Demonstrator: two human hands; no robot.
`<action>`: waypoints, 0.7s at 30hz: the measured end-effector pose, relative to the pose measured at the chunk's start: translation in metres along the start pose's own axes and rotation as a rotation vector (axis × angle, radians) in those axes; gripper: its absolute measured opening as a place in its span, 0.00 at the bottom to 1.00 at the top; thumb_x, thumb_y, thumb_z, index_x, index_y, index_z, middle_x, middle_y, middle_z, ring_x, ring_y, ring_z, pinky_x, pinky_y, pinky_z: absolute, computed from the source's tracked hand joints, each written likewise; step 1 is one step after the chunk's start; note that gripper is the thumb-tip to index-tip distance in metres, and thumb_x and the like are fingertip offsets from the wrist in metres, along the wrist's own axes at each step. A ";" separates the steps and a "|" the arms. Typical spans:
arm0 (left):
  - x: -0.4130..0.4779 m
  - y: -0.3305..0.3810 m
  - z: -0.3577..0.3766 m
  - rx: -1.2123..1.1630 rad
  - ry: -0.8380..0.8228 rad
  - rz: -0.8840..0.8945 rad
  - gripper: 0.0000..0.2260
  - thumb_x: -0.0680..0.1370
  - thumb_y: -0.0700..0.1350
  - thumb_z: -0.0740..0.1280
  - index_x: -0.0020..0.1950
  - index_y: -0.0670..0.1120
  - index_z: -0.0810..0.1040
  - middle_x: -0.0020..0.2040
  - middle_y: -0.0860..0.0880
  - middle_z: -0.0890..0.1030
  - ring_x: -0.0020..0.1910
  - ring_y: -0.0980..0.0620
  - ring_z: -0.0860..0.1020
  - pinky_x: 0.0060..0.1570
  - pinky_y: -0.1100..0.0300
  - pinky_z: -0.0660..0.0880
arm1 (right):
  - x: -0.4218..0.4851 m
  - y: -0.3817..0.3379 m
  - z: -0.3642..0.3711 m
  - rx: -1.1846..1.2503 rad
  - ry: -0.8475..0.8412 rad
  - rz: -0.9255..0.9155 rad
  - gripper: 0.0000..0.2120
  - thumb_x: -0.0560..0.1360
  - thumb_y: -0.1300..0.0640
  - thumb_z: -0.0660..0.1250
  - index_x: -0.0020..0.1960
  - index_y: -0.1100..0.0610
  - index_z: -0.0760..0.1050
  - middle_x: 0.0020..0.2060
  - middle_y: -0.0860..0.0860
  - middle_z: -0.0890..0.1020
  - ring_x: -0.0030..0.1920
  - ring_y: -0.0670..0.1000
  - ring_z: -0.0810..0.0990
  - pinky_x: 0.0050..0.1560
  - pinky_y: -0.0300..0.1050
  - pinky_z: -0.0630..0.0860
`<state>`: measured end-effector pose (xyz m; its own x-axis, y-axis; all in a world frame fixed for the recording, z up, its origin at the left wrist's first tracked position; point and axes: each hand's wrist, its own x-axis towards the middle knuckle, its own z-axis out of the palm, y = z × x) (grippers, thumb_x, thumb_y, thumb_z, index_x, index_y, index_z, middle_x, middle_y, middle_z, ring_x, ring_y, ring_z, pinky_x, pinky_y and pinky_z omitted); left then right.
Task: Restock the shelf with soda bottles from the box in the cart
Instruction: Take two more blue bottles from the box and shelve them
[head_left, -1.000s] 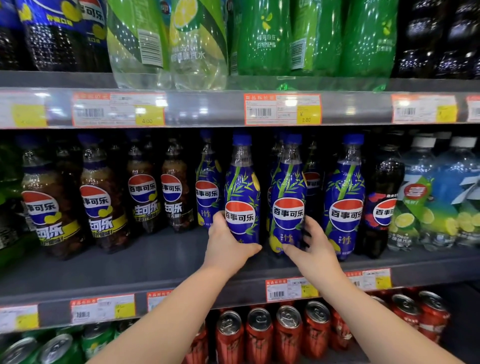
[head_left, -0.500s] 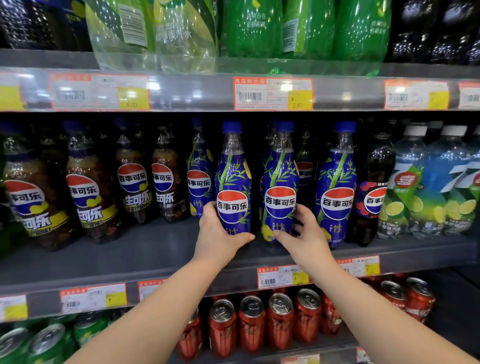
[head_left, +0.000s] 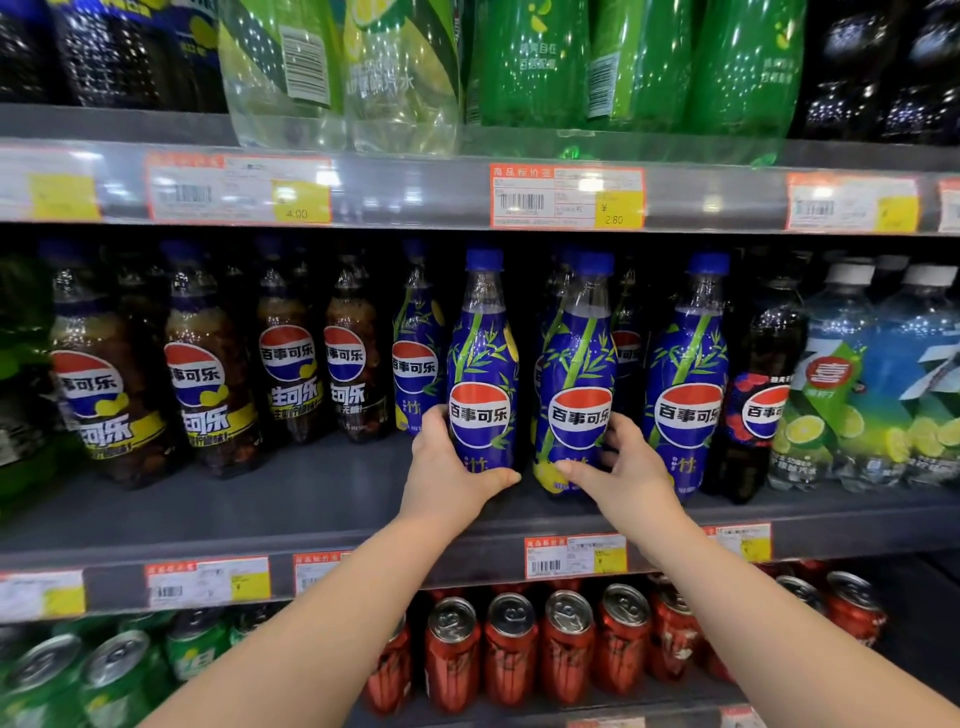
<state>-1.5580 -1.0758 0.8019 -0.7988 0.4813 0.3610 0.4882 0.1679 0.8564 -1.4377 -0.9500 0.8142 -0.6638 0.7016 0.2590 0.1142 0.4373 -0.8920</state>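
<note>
Left hand (head_left: 447, 467) gripped one blue soda bottle (head_left: 483, 364) low on its label, right hand (head_left: 623, 470) gripped the neighbouring bottle (head_left: 576, 364), both upright at the middle shelf (head_left: 260, 499) front; likely full, heavy, slick-sleeved, so grab low.
</note>
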 end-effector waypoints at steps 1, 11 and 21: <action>0.000 0.000 0.000 0.001 0.001 -0.002 0.41 0.61 0.43 0.79 0.68 0.48 0.60 0.66 0.45 0.68 0.55 0.55 0.68 0.55 0.61 0.66 | -0.001 0.000 -0.001 -0.003 -0.014 -0.002 0.32 0.69 0.59 0.73 0.69 0.53 0.63 0.59 0.48 0.74 0.55 0.46 0.73 0.59 0.47 0.73; 0.001 -0.003 0.002 0.013 0.018 0.005 0.42 0.60 0.44 0.80 0.68 0.48 0.60 0.65 0.45 0.70 0.59 0.52 0.71 0.57 0.59 0.69 | 0.006 -0.003 -0.005 -0.033 -0.087 0.047 0.31 0.69 0.59 0.73 0.69 0.53 0.64 0.58 0.47 0.76 0.62 0.52 0.75 0.63 0.56 0.73; -0.001 -0.001 0.002 0.011 0.017 -0.001 0.43 0.61 0.44 0.80 0.69 0.47 0.59 0.66 0.45 0.68 0.62 0.50 0.70 0.56 0.61 0.67 | 0.004 -0.002 -0.006 0.024 -0.100 0.048 0.32 0.71 0.61 0.71 0.70 0.53 0.63 0.64 0.50 0.75 0.64 0.50 0.73 0.65 0.54 0.71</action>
<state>-1.5567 -1.0745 0.8000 -0.8054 0.4660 0.3662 0.4910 0.1784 0.8527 -1.4360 -0.9442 0.8191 -0.7285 0.6613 0.1788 0.1303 0.3900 -0.9115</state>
